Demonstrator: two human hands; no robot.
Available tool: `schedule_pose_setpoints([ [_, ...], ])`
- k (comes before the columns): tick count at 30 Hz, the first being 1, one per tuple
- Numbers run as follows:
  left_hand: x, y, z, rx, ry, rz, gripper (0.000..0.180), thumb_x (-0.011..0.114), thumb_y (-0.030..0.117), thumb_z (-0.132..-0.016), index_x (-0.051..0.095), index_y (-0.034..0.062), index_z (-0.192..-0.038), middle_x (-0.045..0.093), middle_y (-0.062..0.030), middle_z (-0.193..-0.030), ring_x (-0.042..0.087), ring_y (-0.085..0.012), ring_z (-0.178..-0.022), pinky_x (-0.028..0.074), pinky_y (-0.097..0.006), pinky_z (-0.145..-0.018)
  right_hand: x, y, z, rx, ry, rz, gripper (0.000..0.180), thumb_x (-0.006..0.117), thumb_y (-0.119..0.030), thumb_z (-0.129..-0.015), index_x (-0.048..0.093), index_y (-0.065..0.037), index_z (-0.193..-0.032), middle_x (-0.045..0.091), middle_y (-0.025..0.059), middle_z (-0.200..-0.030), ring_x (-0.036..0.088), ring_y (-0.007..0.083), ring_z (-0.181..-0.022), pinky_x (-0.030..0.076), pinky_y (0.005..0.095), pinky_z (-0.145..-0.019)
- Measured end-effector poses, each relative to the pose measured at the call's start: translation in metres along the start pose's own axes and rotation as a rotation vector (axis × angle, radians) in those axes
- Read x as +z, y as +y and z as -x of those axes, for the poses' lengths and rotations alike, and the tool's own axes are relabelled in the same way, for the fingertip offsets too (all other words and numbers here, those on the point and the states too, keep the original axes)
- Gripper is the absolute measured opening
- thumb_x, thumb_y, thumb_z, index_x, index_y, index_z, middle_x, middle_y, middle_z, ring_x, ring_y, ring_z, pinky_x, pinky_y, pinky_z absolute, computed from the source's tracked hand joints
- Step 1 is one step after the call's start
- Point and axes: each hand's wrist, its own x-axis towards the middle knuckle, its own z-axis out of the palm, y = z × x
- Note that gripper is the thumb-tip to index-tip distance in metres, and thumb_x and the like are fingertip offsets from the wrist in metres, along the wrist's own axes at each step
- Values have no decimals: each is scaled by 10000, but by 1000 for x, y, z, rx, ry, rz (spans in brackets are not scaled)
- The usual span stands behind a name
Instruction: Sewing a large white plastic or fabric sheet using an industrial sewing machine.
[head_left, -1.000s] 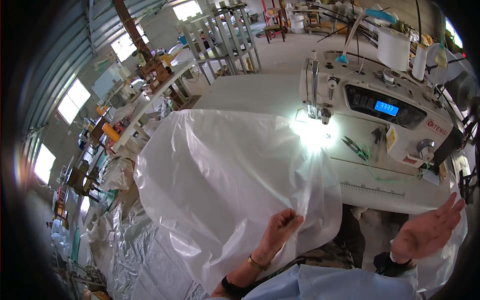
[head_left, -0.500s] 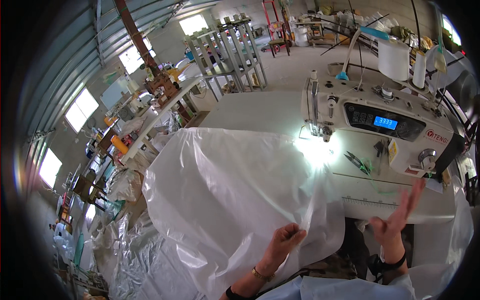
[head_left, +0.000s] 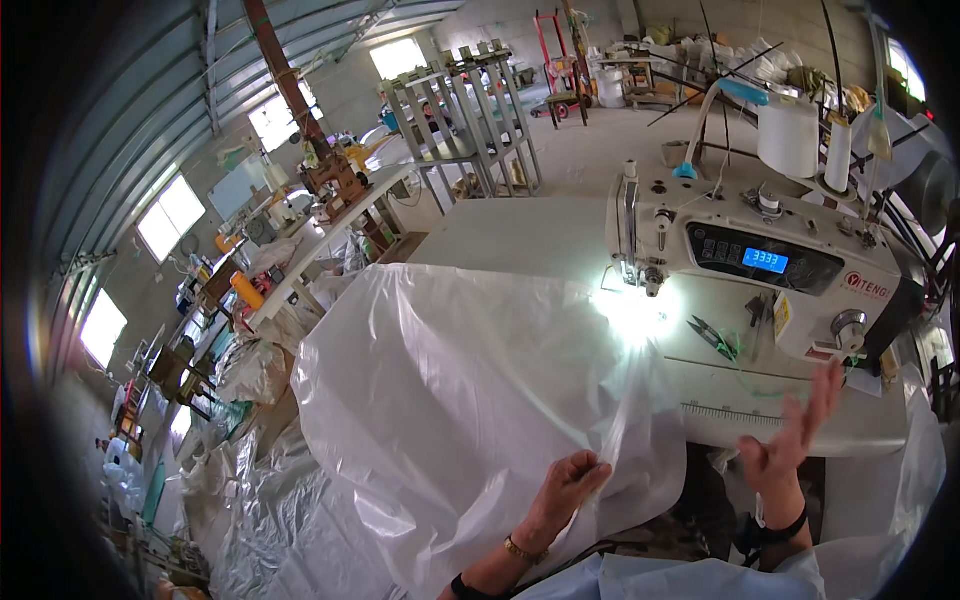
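My left hand (head_left: 568,492) pinches the edge of a large, shiny white plastic sheet (head_left: 430,370). The edge is gathered into a narrow fold that runs up from my fingers to the lit needle area of a white sewing machine (head_left: 860,255). Glare hides the needle and the presser foot. My right hand (head_left: 783,455) is raised over the table's front edge, fingers stretched out and nothing in them. Beyond it, thread snips (head_left: 713,338) with green thread lie on the machine table (head_left: 500,232). The sheet drapes over the table's left part and hangs toward my lap.
White thread cones (head_left: 788,138) stand behind the machine. A ruler strip (head_left: 735,412) runs along the table's front. Crumpled plastic sheeting (head_left: 290,500) covers the lower left. Farther off are a grey metal rack (head_left: 465,125) and another bench (head_left: 330,235) with a brown machine.
The view has shifted slightly, so the background sits a little lower and farther right. My left hand keeps its pinch on the sheet; my right hand stays raised with fingers extended.
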Motion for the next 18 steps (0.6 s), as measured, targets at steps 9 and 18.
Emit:
schedule_pose_setpoints([
  [9, 0, -10, 2, 3, 27, 116, 227, 634, 194, -961, 586, 32, -810, 474, 90, -713, 381, -8, -671, 304, -212, -570, 4, -9, -7, 56, -98, -44, 593, 543, -537, -935, 521, -75, -1305, 306, 237, -1499, 270, 508, -1388, 148, 651, -1112],
  [18, 3, -7, -3, 17, 65, 74, 223, 632, 173, -951, 579, 40, -780, 457, 97, -703, 362, -2, -656, 292, -215, -561, 15, -11, -13, 70, -140, -139, 514, 582, -496, -925, 591, -86, -1234, 404, 223, -1448, 344, 454, -1368, 138, 628, -1120],
])
